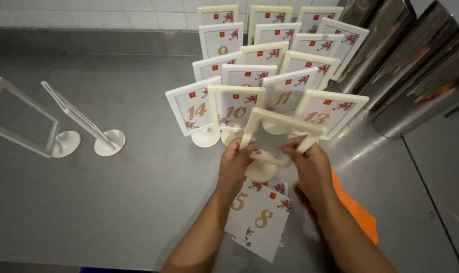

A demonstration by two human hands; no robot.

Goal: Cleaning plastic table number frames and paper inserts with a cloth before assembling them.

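Observation:
My left hand [235, 164] and my right hand [310, 164] grip the two lower corners of a cream table-sign frame [282, 126] with a round foot, held tilted just above the steel counter. The frame's window looks see-through; I cannot tell whether a card sits in it. Under my forearms lie loose white cards [262, 222] with gold numerals and red blossoms. Just beyond the held frame stand several filled sign frames [262, 71] in rows, each showing a gold-numbered card.
Two frames without cards [62, 126] stand at the left of the steel counter [113, 202]. An orange cloth [358, 212] lies under my right forearm. Shiny metal cylinders [411, 65] lean at the right. A white tiled wall runs along the back.

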